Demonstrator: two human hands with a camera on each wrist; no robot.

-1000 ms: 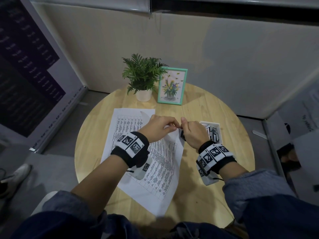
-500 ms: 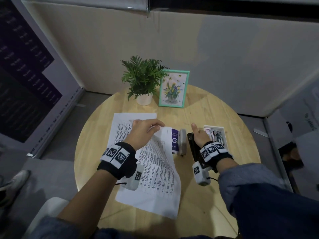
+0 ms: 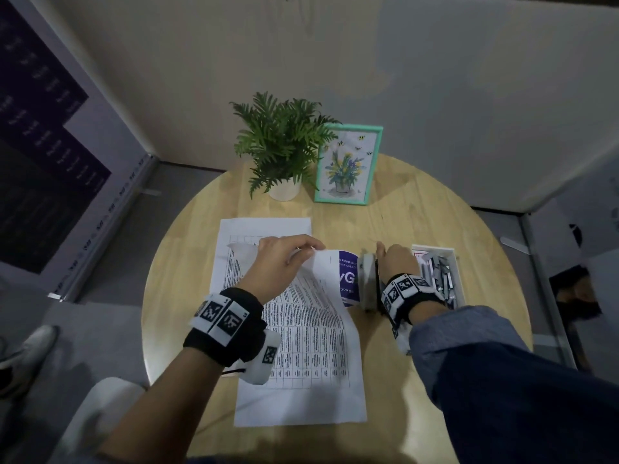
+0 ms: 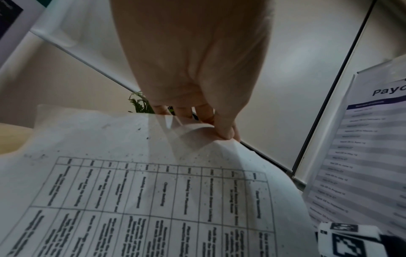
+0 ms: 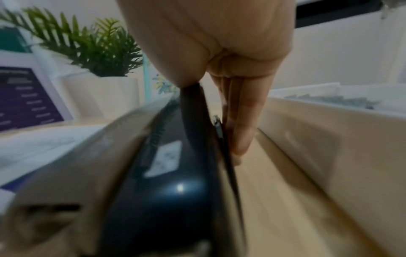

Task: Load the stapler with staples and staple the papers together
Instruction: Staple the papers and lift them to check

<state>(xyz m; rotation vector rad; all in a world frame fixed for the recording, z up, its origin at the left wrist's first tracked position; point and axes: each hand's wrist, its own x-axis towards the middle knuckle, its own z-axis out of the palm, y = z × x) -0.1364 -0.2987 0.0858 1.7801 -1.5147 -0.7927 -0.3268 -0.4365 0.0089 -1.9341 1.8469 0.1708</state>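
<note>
The top printed sheet (image 3: 311,329) lies on the round table (image 3: 418,380). My left hand (image 3: 301,252) pinches this sheet's far edge and holds it lifted and curled; the left wrist view shows fingertips (image 4: 222,133) on that edge of the sheet (image 4: 153,191). Beneath it shows a sheet with a purple block (image 3: 348,279). The grey and dark blue stapler (image 3: 367,286) lies between the papers and the staple box. My right hand (image 3: 390,259) holds it. In the right wrist view the fingers (image 5: 241,130) run down the right side of the stapler (image 5: 167,173).
A white box (image 3: 459,279) holding several staple strips (image 3: 438,272) stands just right of my right hand. A potted fern (image 3: 284,145) and a teal picture frame (image 3: 348,165) stand at the table's far edge. Walls and panels close in around the table.
A second ago both hands met at the paper's far right corner. The right hand has since moved right and down with the stapler beside the box; the left hand keeps the sheet's edge lifted.
</note>
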